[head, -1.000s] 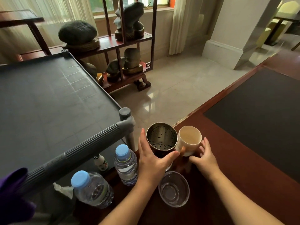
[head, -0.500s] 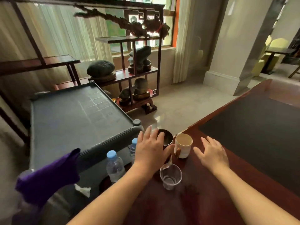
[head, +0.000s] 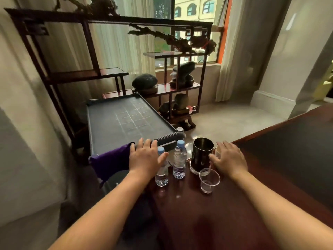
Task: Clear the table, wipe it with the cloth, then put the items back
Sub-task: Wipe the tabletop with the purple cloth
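On the dark red table [head: 207, 210] stand two small water bottles with blue caps [head: 161, 170] [head: 179, 163], a dark metal cup [head: 201, 155] and a clear plastic cup [head: 209, 180]. A cream cup [head: 217, 152] is mostly hidden behind my right hand [head: 228, 159], which hovers open just right of the metal cup. My left hand [head: 146, 156] is open, fingers spread, above the left bottle and beside the purple cloth [head: 111, 162] draped over the cart's handle.
A grey cart [head: 126, 121] stands left of the table with a bare top tray. Behind it is a dark wooden display shelf [head: 180, 87] with stones. A black mat [head: 295, 147] covers the table's right part. Tiled floor lies beyond.
My left hand let go of the metal cup and moved left towards the cloth. My right hand slid towards the cream cup. The view pulled back and up.
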